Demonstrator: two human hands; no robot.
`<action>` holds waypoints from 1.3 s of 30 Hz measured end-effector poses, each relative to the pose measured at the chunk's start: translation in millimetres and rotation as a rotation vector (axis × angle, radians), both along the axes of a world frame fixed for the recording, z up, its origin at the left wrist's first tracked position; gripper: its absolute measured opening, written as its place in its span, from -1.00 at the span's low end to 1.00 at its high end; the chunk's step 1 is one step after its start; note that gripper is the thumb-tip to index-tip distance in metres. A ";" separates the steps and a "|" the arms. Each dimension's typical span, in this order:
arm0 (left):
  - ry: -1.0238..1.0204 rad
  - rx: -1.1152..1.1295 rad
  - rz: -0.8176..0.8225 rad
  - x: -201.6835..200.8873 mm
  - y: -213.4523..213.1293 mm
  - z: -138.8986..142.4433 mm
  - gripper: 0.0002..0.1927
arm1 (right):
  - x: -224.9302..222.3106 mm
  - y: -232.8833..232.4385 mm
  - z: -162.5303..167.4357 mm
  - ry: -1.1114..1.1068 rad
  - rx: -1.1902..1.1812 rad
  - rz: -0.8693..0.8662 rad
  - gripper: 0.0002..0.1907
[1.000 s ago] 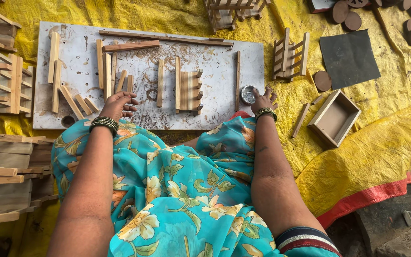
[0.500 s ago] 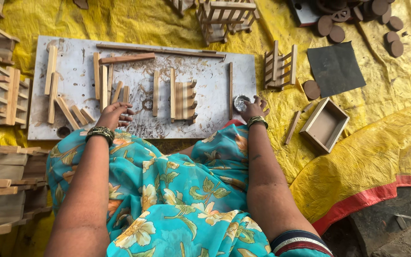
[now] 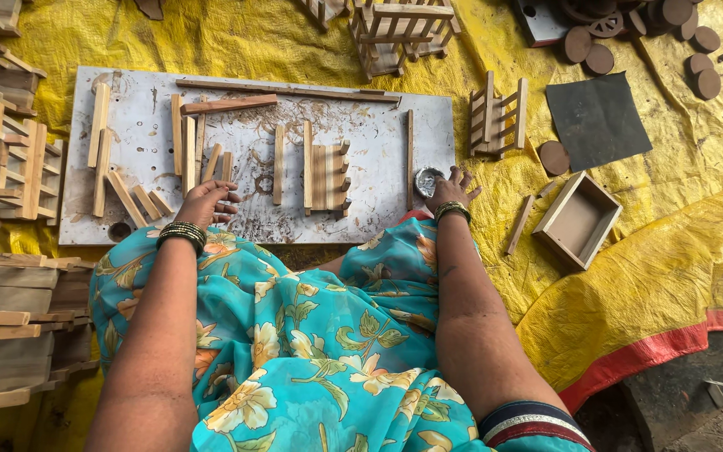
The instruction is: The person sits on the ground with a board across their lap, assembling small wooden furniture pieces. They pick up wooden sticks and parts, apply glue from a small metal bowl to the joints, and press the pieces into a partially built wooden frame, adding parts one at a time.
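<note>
A grey-white work board [image 3: 370, 213] lies on a yellow tarp, strewn with short wooden slats. My left hand [image 3: 205, 203] rests on the board's near part, fingers curled over small wood pieces beside several loose slats [image 3: 140, 197]. My right hand [image 3: 451, 192] sits at the board's right edge, fingers spread, touching a small round metal tin [image 3: 427, 181]. A half-built slatted wooden frame [image 3: 325, 174] lies on the board between my hands. A long thin strip [image 3: 286, 89] runs along the far edge.
A small open wooden box [image 3: 580, 219] and a loose stick [image 3: 519, 224] lie right of the board. A finished ladder-like frame [image 3: 497, 119], a dark square sheet [image 3: 597, 119] and round wooden discs [image 3: 696, 63] sit beyond. Stacked wooden frames [image 3: 2, 159] line the left.
The view has shifted slightly, and both hands stay at the board's near edge. My right hand has stayed on the metal tin.
</note>
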State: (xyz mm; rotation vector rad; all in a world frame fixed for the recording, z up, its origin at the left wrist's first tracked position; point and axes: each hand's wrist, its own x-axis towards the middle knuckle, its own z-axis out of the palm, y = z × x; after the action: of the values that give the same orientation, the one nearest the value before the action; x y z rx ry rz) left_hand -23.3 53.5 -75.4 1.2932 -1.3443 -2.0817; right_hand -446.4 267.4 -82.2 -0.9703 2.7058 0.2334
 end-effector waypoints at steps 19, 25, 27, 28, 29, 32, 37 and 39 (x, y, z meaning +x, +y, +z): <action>-0.001 -0.027 0.001 -1.4 3.6 6.0 -0.78 | -6.2 3.3 5.0 -0.096 -0.408 -0.260 -0.66; -0.005 -0.037 -0.014 -0.9 2.7 4.9 -0.78 | -32.5 31.7 0.2 -0.184 -0.527 -0.279 -0.40; 0.005 -0.045 -0.011 -1.1 2.7 4.1 -0.78 | -32.6 35.1 -1.2 -0.180 -0.549 -0.247 -0.37; 0.003 -0.041 -0.012 -0.7 2.3 4.1 -0.78 | -31.2 34.1 -1.4 -0.179 -0.563 -0.231 -0.35; 0.002 -0.037 -0.014 -0.5 2.2 4.1 -0.78 | -29.3 32.9 -1.5 -0.186 -0.520 -0.247 -0.37; -0.014 -0.025 -0.022 0.5 1.8 4.0 -0.78 | -23.0 24.2 -0.3 -0.179 -0.413 -0.250 -0.46; -0.040 -0.024 -0.025 1.1 2.6 3.2 -0.78 | -13.9 13.4 3.2 -0.151 -0.239 -0.152 -0.50; -0.050 -0.030 -0.026 0.7 2.4 2.9 -0.78 | -9.9 11.3 4.6 -0.105 -0.244 -0.097 -0.52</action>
State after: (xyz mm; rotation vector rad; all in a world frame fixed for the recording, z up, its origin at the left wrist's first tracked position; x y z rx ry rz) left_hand -22.6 55.9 -72.5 1.3306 -1.4155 -2.0513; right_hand -456.3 278.7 -77.7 -0.8822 2.7185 -0.1662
